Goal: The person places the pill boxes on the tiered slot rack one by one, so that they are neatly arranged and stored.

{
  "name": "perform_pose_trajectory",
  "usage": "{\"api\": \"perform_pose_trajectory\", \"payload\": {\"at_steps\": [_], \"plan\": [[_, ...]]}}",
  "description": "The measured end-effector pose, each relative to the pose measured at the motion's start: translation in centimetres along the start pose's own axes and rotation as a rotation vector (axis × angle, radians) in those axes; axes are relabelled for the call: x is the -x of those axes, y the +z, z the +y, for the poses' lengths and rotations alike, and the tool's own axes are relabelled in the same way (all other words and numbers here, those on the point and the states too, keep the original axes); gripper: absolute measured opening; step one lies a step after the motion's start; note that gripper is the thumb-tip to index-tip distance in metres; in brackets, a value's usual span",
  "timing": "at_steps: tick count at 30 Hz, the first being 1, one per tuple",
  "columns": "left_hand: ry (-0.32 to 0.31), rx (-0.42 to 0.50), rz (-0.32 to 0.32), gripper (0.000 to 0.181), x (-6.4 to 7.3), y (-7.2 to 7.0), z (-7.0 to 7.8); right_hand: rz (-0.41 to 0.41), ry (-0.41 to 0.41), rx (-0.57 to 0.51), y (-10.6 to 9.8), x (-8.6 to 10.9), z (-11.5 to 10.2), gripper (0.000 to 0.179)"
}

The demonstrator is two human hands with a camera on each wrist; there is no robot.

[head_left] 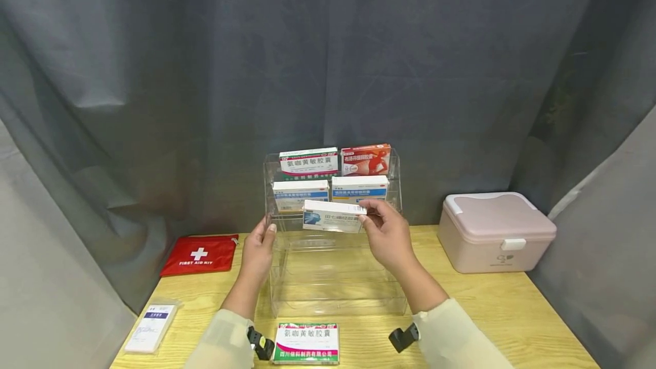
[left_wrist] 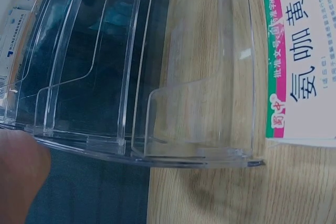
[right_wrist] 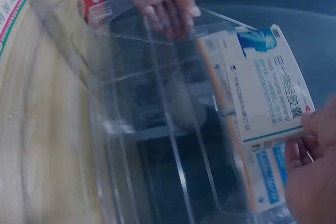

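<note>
A clear plastic tiered rack point(head_left: 338, 305) stands on the wooden table. My right hand point(head_left: 390, 239) pinches the right end of a white medicine box point(head_left: 330, 218) with a blue picture, in front of the rack's upper tiers. At the rack's left side, my left hand point(head_left: 258, 250) grips the edge, thumb in front; the left wrist view shows only part of this hand point(left_wrist: 21, 174). On the top tier sit a green-and-pink medicine box point(head_left: 309, 164) and a red one point(head_left: 366, 160). Below them are two blue-and-white medicine boxes point(head_left: 300, 193), partly hidden by the held box.
Another green-and-pink medicine box point(head_left: 306, 344) lies before the rack, between my forearms. On the left are a red first aid pouch point(head_left: 200, 263) and a plastic-wrapped white pack point(head_left: 151, 328). A pink lidded case point(head_left: 497, 235) stands at the right. A grey curtain point(head_left: 328, 61) hangs behind.
</note>
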State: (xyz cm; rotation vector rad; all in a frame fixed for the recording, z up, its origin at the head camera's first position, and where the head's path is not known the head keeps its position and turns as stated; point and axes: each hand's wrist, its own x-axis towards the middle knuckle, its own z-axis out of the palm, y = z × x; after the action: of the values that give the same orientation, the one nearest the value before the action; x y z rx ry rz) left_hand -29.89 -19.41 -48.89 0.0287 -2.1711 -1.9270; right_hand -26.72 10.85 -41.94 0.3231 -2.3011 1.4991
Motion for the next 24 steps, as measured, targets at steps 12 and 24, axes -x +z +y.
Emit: {"api": "perform_pose_trajectory", "payload": {"at_steps": [12, 24], "plan": [[0.018, 0.013, 0.004, 0.053, 0.0, -0.1, 0.0, -0.033, 0.017, 0.114, 4.7, -0.8, 1.1, 0.026], [0.014, 0.017, -0.001, 0.055, -0.2, 0.0, -0.3, -0.024, -0.035, 0.084, 7.8, -1.1, 1.8, 0.025]]}}
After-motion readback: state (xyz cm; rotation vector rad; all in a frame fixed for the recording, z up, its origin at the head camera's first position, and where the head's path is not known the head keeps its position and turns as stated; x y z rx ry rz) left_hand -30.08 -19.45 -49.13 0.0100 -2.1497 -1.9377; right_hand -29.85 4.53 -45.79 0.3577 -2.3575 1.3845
